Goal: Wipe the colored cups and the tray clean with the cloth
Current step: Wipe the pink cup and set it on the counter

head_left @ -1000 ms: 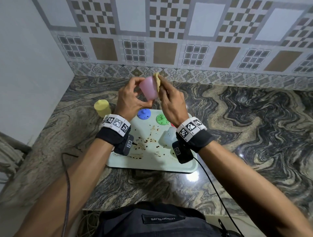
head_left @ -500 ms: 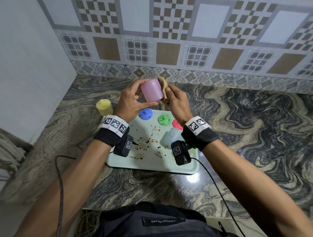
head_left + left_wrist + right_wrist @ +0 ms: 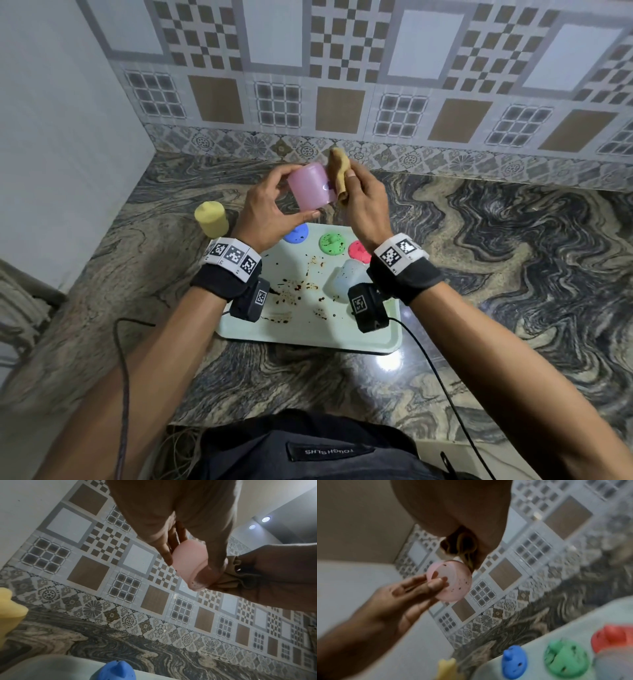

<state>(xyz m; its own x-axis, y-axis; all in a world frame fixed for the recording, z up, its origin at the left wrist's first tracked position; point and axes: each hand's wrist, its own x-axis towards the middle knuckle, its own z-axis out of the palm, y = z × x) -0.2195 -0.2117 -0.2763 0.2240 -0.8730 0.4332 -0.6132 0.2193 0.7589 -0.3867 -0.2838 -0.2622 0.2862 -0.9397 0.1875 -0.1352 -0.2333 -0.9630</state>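
Above the tray, between both hands:
- pink cup [image 3: 311, 185], gripped by left hand [image 3: 270, 209], thumb and fingers curled round it; brown specks on it.
- cloth [image 3: 339, 173], bunched in right hand [image 3: 364, 202], pressed against the cup's side.

Below the hands:
- tray [image 3: 308, 329], stained brown, holding blue cup [image 3: 297, 234], green cup [image 3: 331, 243], red cup [image 3: 358, 250], clear cup [image 3: 346, 279].

Left of left hand:
- yellow cup [image 3: 211, 219] on the counter [image 3: 513, 274].

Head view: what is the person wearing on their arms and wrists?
Both forearms are bare, with no sleeves. Each wrist has a black band topped by a white strap of square black-and-white markers. Under each wrist hangs a small black camera box with its own marker, and a thin dark cable trails from it.
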